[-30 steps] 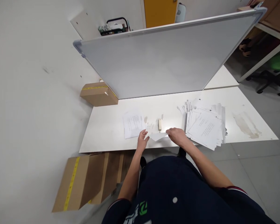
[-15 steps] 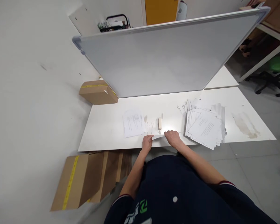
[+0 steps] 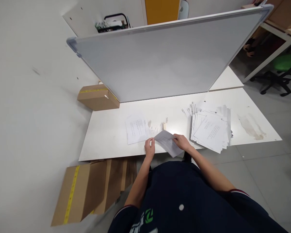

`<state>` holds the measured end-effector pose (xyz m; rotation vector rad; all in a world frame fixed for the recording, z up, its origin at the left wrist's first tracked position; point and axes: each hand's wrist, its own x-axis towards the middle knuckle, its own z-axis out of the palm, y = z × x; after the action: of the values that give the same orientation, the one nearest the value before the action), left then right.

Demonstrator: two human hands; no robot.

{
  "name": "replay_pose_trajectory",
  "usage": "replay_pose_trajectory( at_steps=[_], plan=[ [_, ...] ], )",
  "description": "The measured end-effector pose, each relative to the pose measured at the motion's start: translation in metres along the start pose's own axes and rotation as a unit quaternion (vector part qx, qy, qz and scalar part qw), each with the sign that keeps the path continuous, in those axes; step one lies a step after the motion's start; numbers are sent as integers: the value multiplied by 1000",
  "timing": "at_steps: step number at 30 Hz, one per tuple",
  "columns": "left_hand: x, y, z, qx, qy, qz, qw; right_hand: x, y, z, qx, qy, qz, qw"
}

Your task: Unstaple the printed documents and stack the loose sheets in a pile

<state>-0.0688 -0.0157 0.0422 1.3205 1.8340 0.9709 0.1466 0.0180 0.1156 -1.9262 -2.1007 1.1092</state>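
Over the table's front edge, a printed sheet of paper (image 3: 169,143) is tilted between my hands. My right hand (image 3: 180,141) pinches its right side. My left hand (image 3: 149,148) has its fingers closed at the sheet's left corner. Just beyond the sheet lies a small beige object (image 3: 164,125), partly covered by it. A few printed sheets (image 3: 136,129) lie flat to the left. On the right sits a messy, thick pile of papers (image 3: 212,131), with thin white strips at its back left.
The white table (image 3: 104,136) has a whiteboard (image 3: 160,64) standing along its back. A cardboard box (image 3: 99,99) is at the back left corner, and more boxes (image 3: 79,191) stand below at the left. Brownish stains (image 3: 251,126) mark the right end. A green chair (image 3: 285,63) is far right.
The sheet between my hands has turned so its printed face shows, and it now covers part of the beige object. My left hand has shifted slightly left. The view has moved a little.
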Motion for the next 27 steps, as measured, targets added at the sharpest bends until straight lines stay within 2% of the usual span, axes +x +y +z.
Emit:
replay_pose_trajectory(
  at_steps=[4,7,10,17,23,27],
  plan=[
    [2,-4,4,12,-16,-19,1000,4,32,31,152,-36,83,984],
    [3,-8,10,29,-41,-26,998,-2,53,56,248,-64,142,956],
    [5,-8,16,51,-60,-27,997,-9,70,69,321,-73,185,926],
    [12,10,26,103,-117,11,988,-6,92,69,410,-60,239,878],
    [20,25,33,188,-178,78,963,4,97,72,423,-38,255,869],
    [25,31,35,247,-191,99,945,3,99,71,426,-46,264,864]
  ],
)
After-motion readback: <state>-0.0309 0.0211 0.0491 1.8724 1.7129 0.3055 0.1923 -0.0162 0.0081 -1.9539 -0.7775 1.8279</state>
